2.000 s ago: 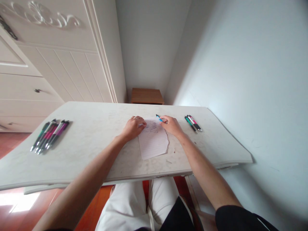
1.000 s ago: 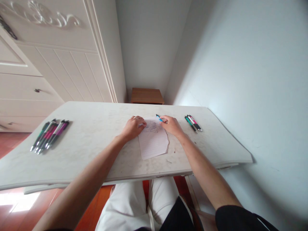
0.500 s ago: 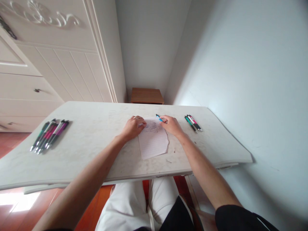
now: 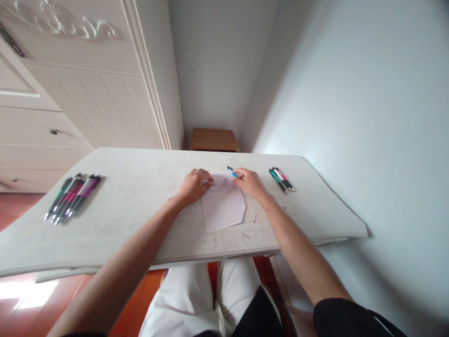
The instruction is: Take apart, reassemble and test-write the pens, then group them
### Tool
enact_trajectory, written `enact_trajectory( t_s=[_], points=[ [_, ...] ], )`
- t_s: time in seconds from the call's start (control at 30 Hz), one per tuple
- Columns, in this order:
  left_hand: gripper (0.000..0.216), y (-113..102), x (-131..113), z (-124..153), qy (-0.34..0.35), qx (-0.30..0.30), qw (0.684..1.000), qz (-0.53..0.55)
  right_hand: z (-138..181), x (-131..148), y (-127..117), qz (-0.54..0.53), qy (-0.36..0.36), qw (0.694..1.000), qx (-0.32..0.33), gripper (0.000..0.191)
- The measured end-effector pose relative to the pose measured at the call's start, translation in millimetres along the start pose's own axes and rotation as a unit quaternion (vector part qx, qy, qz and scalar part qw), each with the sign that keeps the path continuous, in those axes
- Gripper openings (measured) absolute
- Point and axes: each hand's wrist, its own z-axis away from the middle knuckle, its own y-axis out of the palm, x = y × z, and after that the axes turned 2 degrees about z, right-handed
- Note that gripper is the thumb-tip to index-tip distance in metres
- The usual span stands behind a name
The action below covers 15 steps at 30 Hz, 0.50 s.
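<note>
- Head view, looking down at the table (image 4: 140, 220): one sheet of paper (image 4: 224, 208) lies dead centre, right in front of the seated person, with its far end covered in scribbles.
- Left hand (image 4: 194, 186) is pressing down on the paper's far left corner. Its grip is slack, fingers bent and clasping nothing. I'd say it's there to pin the sheet so it won't slide.
- Right hand (image 4: 249, 182) is at the far right corner, its grip closed on a blue pen (image 4: 231, 172). The tip is hidden under the fingers, the tail pokes up and away to the left, and it's held low and slanted, the way you'd hold it for writing.
- The paper's right edge is ragged, torn by the look of it, and the near half is bare lined sheet.
- Now the count: one pen in hand, one sheet.
- Right pens (image 4: 281, 179): three side by side, just beyond the right hand and within easy reach.
- Left pens (image 4: 72, 196): a tight row far out to the left, well apart from both hands. It looks like five or six, but they overlap too much to be sure.
- The two bunches sit on opposite sides, kept apart like sorted piles.
- Behind the table there's one small brown stand (image 4: 214, 139) in the corner, and a white cabinet (image 4: 87, 93) on the left.
</note>
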Motion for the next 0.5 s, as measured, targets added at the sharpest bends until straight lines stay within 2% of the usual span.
enact_trajectory(
  t_s=[0.5],
  points=[
    [0.024,-0.6,-1.0,-0.1,-0.005,0.005,1.0,0.0,0.9,2.8,-1.8,0.001,0.01,1.0,0.005,0.03]
  ],
)
